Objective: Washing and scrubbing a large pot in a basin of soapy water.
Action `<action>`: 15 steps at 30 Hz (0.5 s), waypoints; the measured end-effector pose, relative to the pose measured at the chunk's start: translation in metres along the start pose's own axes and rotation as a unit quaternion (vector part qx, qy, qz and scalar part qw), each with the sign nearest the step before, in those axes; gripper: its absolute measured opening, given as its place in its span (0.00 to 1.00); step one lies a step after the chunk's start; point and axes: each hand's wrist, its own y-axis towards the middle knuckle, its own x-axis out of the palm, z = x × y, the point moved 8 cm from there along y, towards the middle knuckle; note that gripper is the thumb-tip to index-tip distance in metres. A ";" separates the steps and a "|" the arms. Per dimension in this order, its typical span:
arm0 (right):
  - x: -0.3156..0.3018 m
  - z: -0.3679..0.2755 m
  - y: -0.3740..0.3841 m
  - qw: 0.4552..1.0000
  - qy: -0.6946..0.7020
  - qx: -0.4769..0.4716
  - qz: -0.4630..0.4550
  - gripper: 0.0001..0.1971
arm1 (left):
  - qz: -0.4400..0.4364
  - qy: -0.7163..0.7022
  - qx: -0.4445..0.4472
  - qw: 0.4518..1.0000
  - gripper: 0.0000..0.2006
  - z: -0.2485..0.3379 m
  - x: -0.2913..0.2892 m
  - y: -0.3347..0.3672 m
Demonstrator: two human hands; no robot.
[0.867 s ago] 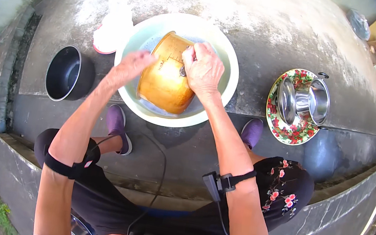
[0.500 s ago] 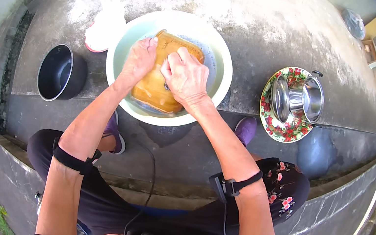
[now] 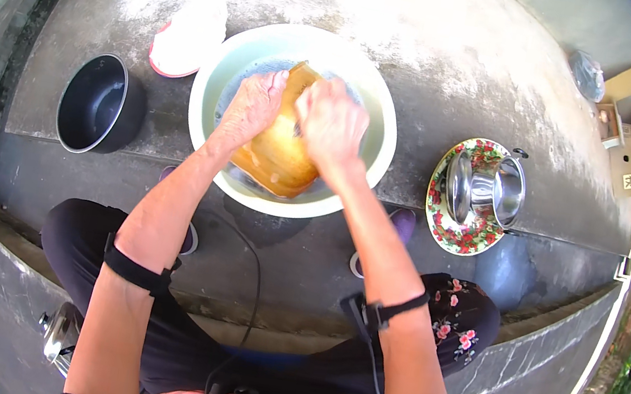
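In soapy water in a pale green-white basin [image 3: 364,193] lies a shiny, yellow-brown, roughly rectangular piece [image 3: 278,159]; I cannot tell its kind. It leans at a slant, one corner pointing to the far rim. My left hand [image 3: 254,107] grips it by its upper left edge, thumb on top. My right hand [image 3: 333,127] presses on its upper right part with the fingers curled in, slightly blurred by motion. Whatever those fingers hold, if anything, is hidden under them.
A dark pot [image 3: 101,104] stands left of the basin. Beyond it is a sunlit white thing with a red rim [image 3: 176,57]. To the right, a floral tray [image 3: 463,240] carries shiny metal pots [image 3: 506,193]. A concrete step edge [image 3: 567,242] runs behind my feet.
The view has shifted a little. The yellow-brown piece is more slanted in the basin, and my right hand has moved up along it. My left hand keeps its grip.
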 end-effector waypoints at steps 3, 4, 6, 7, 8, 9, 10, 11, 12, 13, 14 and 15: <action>-0.018 -0.038 -0.043 0.988 0.016 -0.143 0.054 0.09 | 0.011 -0.081 0.014 0.997 0.16 0.003 0.001 0.005; -0.018 -0.037 -0.041 0.989 0.016 -0.141 0.049 0.09 | -0.001 -0.069 0.040 0.997 0.16 0.007 0.001 0.005; -0.015 -0.031 -0.023 0.993 0.029 -0.117 0.021 0.10 | -0.013 -0.051 0.062 0.997 0.16 0.008 -0.004 0.000; -0.007 -0.019 -0.005 0.997 0.024 -0.070 0.007 0.10 | -0.007 -0.059 0.057 0.997 0.16 0.010 -0.007 -0.007; 0.002 -0.007 0.015 1.000 0.019 -0.023 -0.007 0.10 | 0.000 -0.066 0.052 0.996 0.16 0.011 -0.009 -0.013; 0.016 0.002 0.038 0.999 0.010 -0.007 -0.040 0.11 | 0.004 -0.061 0.053 0.997 0.16 0.012 -0.011 -0.018; 0.035 0.011 0.059 0.997 0.002 0.008 -0.072 0.13 | 0.000 -0.066 0.018 0.998 0.16 0.008 -0.012 -0.024; 0.050 0.025 0.078 0.992 -0.004 0.045 -0.114 0.13 | -0.003 -0.078 -0.010 0.997 0.16 0.009 -0.011 -0.026; 0.060 0.044 0.089 0.985 -0.015 0.083 -0.153 0.13 | 0.013 -0.086 0.013 0.996 0.17 0.013 -0.005 -0.026; 0.064 0.046 0.090 0.985 -0.014 0.082 -0.149 0.13 | 0.015 -0.085 0.016 0.996 0.17 0.014 -0.002 -0.026; 0.064 0.040 0.093 0.990 -0.039 0.017 -0.135 0.13 | 0.026 -0.103 0.006 0.994 0.18 0.014 0.001 -0.025; 0.062 0.022 0.091 0.989 -0.057 -0.050 -0.128 0.12 | 0.038 -0.115 -0.014 0.993 0.18 0.008 0.001 -0.029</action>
